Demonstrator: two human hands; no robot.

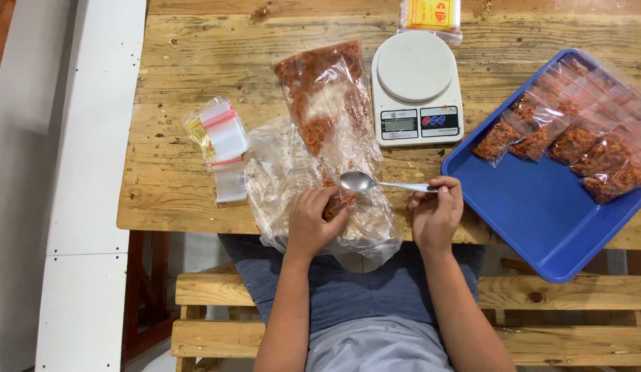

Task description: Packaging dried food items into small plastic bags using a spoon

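— Where is everything sitting against the table edge?

— The wooden table (190, 55) is ending just under both hands; the blue tray (534, 207) is hanging over that near edge at the right, its filled packets (575, 131) crowding the far corner; bare wood is lying open between the empty bags (221, 141) and the left rim.

— And the hands?

— The left hand (312, 222) is curling shut around a small bag (338, 203) of reddish flakes, resting on the big clear bag (327, 110); the right hand (437, 213) is pinching the spoon (362, 182) by its handle, bowl pointing left, hovering just above the small bag; the scale (417, 86) is standing beyond them.
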